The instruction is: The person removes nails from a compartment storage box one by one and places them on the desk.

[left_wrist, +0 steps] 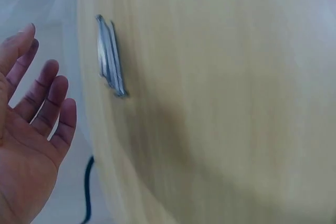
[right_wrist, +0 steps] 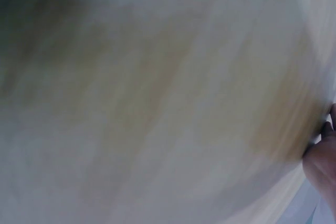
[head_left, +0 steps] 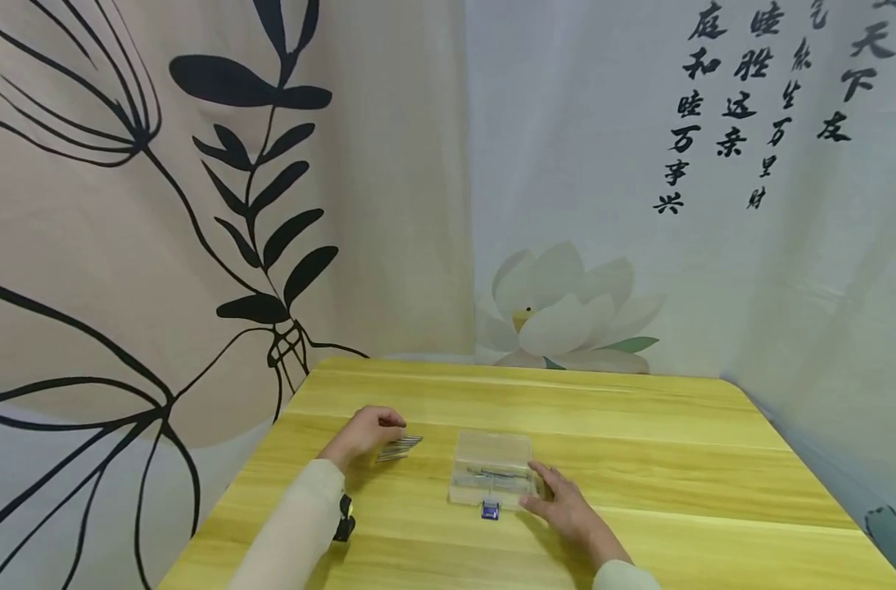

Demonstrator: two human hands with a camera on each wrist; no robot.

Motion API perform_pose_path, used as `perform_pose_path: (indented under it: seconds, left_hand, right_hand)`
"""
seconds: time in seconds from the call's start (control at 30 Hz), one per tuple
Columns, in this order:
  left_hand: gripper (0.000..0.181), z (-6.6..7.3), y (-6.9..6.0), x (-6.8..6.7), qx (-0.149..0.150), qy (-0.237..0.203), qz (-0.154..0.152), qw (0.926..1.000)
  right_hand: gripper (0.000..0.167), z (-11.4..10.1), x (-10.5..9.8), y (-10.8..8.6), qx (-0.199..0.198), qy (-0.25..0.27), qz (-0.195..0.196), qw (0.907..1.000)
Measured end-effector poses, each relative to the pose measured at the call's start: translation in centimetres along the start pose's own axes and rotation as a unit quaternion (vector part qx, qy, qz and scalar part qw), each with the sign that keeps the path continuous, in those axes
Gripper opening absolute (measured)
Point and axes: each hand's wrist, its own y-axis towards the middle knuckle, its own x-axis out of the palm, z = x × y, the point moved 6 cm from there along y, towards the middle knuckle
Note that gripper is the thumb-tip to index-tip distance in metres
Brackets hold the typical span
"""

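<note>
Pinch the thin metal rods (head_left: pixel 400 448), lower centre, mid-length, as probably light, stiff and slippery, with left hand (head_left: pixel 367 430) loosely uncurled, right hand (head_left: pixel 567 506) spread at clear box (head_left: pixel 492 448).

Slim silvery metal pieces (left_wrist: pixel 110 59), bunched side by side, are being supported by the desk (left_wrist: pixel 226 72); the left hand (left_wrist: pixel 27 137), fingers parted, is being held apart from them.
</note>
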Motion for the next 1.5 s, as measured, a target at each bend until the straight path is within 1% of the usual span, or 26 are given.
perform_pose_path:
  seconds: [0.23, 0.4, 0.6, 0.73, 0.83, 0.9, 1.1, 1.2, 1.33, 1.5]
  left_hand:
    - [0.02, 3.3, 1.1, 2.3, 0.051, -0.014, -0.047, 0.9975]
    - [0.019, 5.4, 1.6, 4.3, 0.072, -0.009, -0.067, 0.9951]
    - [0.021, 7.5, 2.1, 7.1, 0.083, -0.018, -0.101, 0.9913]
    - [0.021, 8.4, 2.1, 9.3, 0.081, -0.02, -0.126, 0.9886]
    - [0.019, 8.8, 1.9, 10.7, 0.081, -0.014, -0.138, 0.9869]
    - [0.017, 8.9, 1.7, 11.4, 0.084, 0.0, -0.14, 0.9865]
    - [0.006, 8.6, 1.3, 12.7, 0.085, 0.013, -0.145, 0.9857]
    - [0.003, 8.3, 1.3, 13.0, 0.09, 0.016, -0.148, 0.9847]
    - [0.004, 8.2, 1.4, 13.0, 0.095, 0.026, -0.146, 0.9843]
    - [0.004, 7.9, 1.5, 13.2, 0.093, 0.046, -0.145, 0.984]
  right_hand:
    - [0.069, -0.1, -0.2, -0.1, -0.007, -0.003, 0.007, 0.9999]
    - [0.069, -0.1, -0.2, -0.2, -0.008, -0.001, 0.009, 0.9999]
    - [0.07, -0.1, -0.3, -0.1, -0.009, -0.003, 0.013, 0.9999]
    - [0.069, 0.0, -0.3, -0.1, -0.009, -0.003, 0.014, 0.9999]
    - [0.069, 0.2, -0.1, 0.0, -0.007, -0.002, 0.011, 0.9999]
    - [0.068, 0.2, 0.1, 0.1, -0.008, 0.0, 0.007, 0.9999]
    - [0.067, -0.1, 0.3, 0.0, -0.009, -0.001, 0.006, 0.9999]
    - [0.068, -0.1, 0.3, 0.1, -0.004, -0.006, 0.007, 0.9999]
    - [0.068, 0.0, 0.1, 0.2, -0.002, -0.009, 0.013, 0.9999]
    - [0.069, 0.1, -0.1, 0.1, -0.001, -0.003, 0.016, 0.9999]
